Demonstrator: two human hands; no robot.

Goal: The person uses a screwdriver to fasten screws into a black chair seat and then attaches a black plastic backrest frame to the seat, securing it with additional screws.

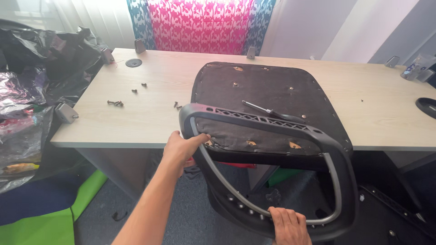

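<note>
Hands (181,147) gripping curved ribbed plastic chair frame (272,122).

A pale wooden counter (150,113) carries an upturned dark fabric-covered seat cushion (268,97) right of its middle, with a black-handled screwdriver (268,110) lying on it. Small dark screws (116,103) lie scattered on the counter to the cushion's left. A black plastic chair frame (272,181) stands before the counter's front edge, overlapping the cushion's near side.
</note>
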